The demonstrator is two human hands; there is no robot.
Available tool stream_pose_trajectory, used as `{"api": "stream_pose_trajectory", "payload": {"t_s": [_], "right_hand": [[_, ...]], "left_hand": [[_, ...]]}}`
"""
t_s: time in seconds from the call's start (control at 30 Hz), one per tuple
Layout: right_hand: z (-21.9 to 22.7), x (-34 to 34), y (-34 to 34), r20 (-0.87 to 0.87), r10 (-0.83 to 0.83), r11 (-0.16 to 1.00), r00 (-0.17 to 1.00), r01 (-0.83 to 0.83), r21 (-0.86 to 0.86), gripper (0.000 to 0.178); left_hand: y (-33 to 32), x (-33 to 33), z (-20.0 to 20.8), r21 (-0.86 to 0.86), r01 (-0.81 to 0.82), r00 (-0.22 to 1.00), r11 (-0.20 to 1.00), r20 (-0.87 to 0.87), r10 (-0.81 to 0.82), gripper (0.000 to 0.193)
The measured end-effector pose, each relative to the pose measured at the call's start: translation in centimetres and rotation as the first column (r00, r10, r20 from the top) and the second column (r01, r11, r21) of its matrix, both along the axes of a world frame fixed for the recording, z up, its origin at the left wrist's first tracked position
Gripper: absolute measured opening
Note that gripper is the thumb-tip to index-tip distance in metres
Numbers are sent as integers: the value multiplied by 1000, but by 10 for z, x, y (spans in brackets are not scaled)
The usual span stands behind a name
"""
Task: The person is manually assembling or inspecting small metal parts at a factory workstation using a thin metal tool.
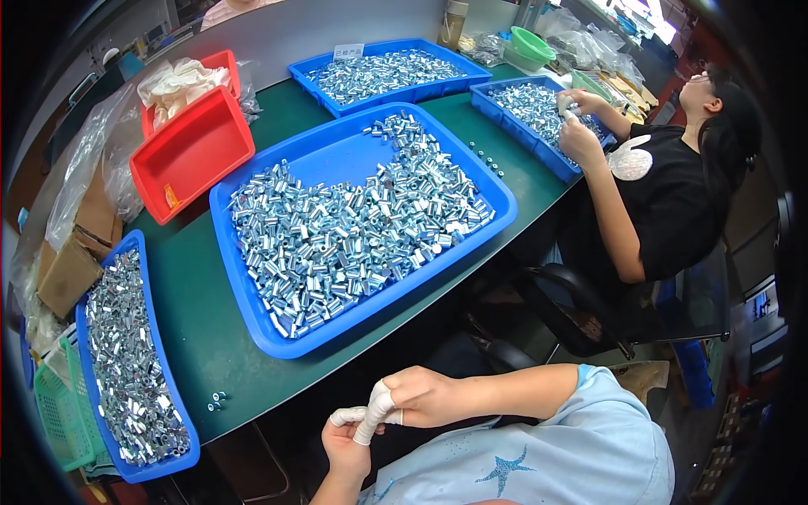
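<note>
While the person's left hand [347, 444] and right hand [425, 396] meet on the near side of the large blue tray [328, 160], apart from it, their fingers are bent together, tip against tip. White covers [372, 423] wrap several of these fingers; I cannot tell whether anything is pinched between them. The person wears a light blue shirt [624, 421] with a starfish print.

Left of the large blue tray's near corner, a few loose metal tubes [216, 401] sit on the green counter [198, 337]. Further left of it stands a long blue tray [192, 454] of small metal pieces, with a green basket [61, 421] beyond.

Inside the large blue tray, a heap of short metal tubes [353, 240] covers the near part and right side, leaving blue bottom bare toward the back. Against its back left corner is 1 red tray [192, 160], tilted, with white cloth [181, 84] behind.

To the right of the large blue tray, a co-worker in a black shirt [652, 202] has both hands over a blue tray [522, 133] of tubes. Behind it, 1 more blue tray [421, 92] is full of them.
</note>
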State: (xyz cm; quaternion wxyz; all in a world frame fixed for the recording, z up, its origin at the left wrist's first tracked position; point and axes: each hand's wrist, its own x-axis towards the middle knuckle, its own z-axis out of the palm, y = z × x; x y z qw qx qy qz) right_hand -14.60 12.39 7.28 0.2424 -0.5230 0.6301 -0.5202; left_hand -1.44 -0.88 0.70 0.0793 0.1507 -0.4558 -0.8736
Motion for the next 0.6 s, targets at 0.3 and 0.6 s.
{"api": "stream_pose_trajectory", "payload": {"t_s": [0.3,0.6], "right_hand": [[-4,2,0,68,-2,999,998,5,-53,14],[-4,7,4,65,-48,999,997,46,21,9]], "left_hand": [[3,-4,2,4,-20,999,1000,31,20,14],[6,-1,2,19,11,995,1000,99,-13,17]]}}
